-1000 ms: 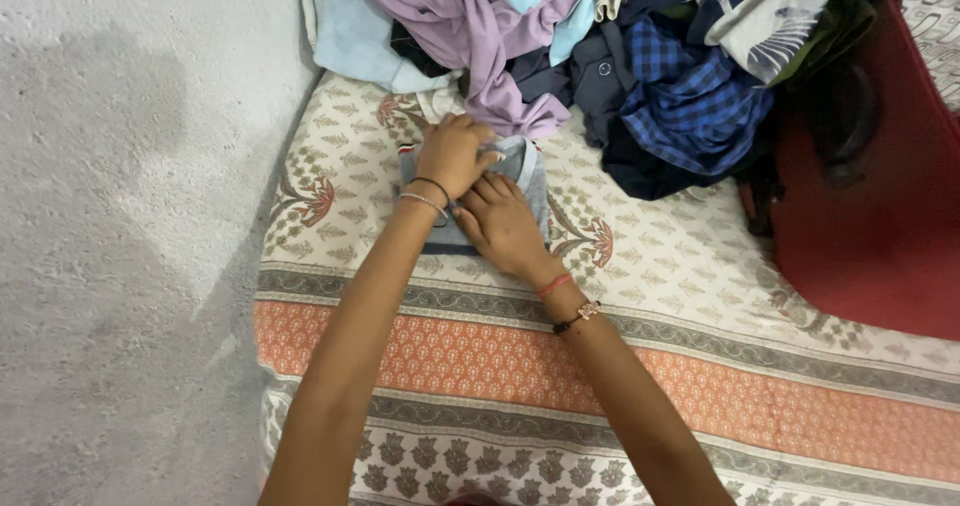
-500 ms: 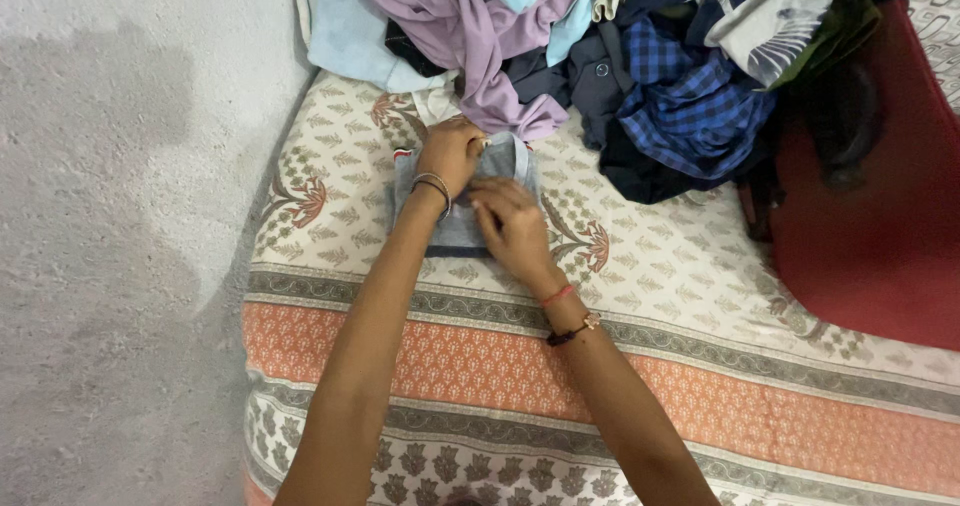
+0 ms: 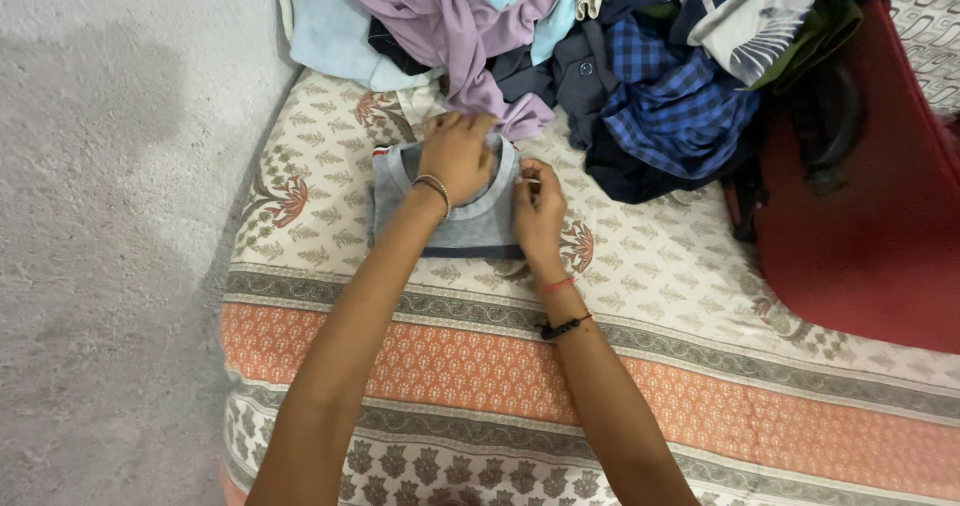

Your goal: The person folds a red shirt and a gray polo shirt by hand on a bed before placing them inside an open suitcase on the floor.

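A small grey garment point(image 3: 470, 228), folded into a rectangle with a pale neckband and a dark lower hem, lies on the patterned bedsheet point(image 3: 700, 296). My left hand point(image 3: 458, 154) presses down on its upper middle, fingers curled over the far edge. My right hand point(image 3: 540, 206) pinches the garment's right edge between thumb and fingers. Both wrists wear thin bracelets.
A heap of clothes spreads beyond the garment: a lilac garment point(image 3: 450, 26), pale blue cloth point(image 3: 330, 26), a blue checked shirt point(image 3: 670, 106) and dark pieces. A red object point(image 3: 870, 236) lies at the right. Grey floor point(image 3: 110, 236) runs along the left of the mattress.
My right hand slid from the garment's middle to its right edge. The left hand stayed at the top. The grey garment now shows wider and flatter, and the camera shifted slightly.
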